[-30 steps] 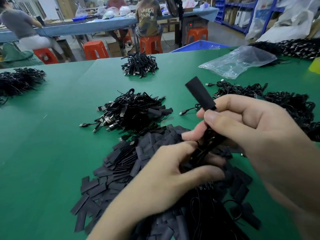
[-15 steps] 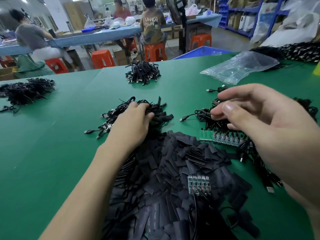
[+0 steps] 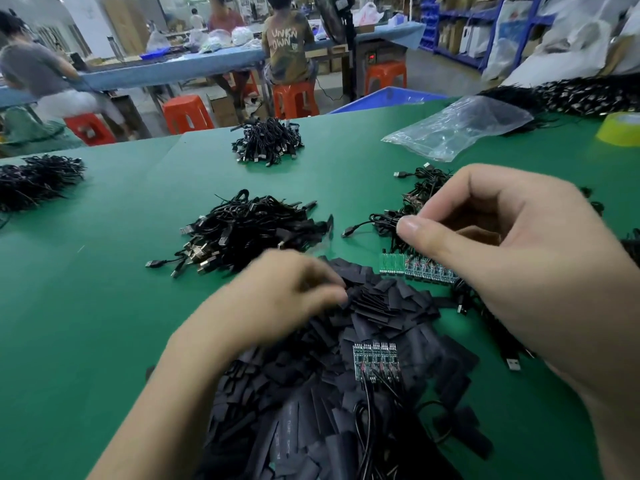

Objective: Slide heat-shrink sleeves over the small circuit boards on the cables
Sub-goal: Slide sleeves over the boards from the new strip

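Observation:
A heap of flat black heat-shrink sleeves (image 3: 398, 303) covers the green table in front of me. One small batch of green circuit boards (image 3: 377, 362) with black cables lies on that heap. A longer row of boards (image 3: 419, 268) lies at the heap's far right, their cables (image 3: 426, 185) trailing away. My left hand (image 3: 277, 296) is blurred, its curled fingers down on the sleeves. My right hand (image 3: 502, 254) hovers over the long row, thumb and forefinger bent and slightly apart, nothing visible between them. A pile of sleeved cables (image 3: 249, 233) lies beyond my left hand.
More cable piles lie at the far middle (image 3: 266, 140), far left (image 3: 34, 178) and back right (image 3: 581, 95). A clear plastic bag (image 3: 457, 129) and a yellow tape roll (image 3: 620, 129) sit at the right. People work at benches behind the table.
One second ago both hands held a sleeve over a cable. My left hand set it on the far pile, then came back to the sleeves. My right hand's fingers have bent over the board row.

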`<state>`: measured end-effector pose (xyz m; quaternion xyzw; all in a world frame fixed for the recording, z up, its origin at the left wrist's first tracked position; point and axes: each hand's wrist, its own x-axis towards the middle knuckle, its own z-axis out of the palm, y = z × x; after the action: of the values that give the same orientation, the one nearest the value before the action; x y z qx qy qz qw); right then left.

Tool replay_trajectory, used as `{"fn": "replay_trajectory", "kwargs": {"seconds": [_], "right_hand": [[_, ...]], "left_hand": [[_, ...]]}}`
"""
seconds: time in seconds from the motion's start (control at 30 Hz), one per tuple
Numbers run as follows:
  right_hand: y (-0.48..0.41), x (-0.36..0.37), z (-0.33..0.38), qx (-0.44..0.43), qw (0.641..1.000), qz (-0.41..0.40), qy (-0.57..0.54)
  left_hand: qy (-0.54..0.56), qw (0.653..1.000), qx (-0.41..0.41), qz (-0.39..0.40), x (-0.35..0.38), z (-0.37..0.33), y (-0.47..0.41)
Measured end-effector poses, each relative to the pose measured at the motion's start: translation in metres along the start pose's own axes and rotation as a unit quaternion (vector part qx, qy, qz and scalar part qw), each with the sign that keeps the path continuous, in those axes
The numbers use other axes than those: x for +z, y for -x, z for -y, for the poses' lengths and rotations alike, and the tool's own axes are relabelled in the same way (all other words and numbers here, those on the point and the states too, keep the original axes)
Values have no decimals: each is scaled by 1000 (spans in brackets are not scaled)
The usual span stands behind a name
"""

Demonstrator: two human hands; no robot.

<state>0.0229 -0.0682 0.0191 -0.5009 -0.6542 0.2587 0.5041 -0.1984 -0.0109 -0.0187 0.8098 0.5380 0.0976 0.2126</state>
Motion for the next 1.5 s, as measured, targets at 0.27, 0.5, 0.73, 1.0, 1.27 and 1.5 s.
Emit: {"fn": "replay_trajectory", "kwargs": {"seconds": [0.27,0.5,0.73,1.0,1.27,1.5], "right_hand": [[2,5,7,9,988,105,111],[4,7,-1,99,918,343,174],[2,6,3,39,915,392,92],[3,2,7,-25,931,363,17],[2,0,3,-24,915,387,-107],[5,16,-1,54,850,520,62]], "left_hand": [[103,994,-38,27,54,-17,22],[389,916,-5,96,19,-14,37],[458,884,10,98,-3,-19,57],[487,869,27,80,-15,-26,65],[549,824,73,116,-16,-30,68],[557,824,68,77,-18,-17,66]]}}
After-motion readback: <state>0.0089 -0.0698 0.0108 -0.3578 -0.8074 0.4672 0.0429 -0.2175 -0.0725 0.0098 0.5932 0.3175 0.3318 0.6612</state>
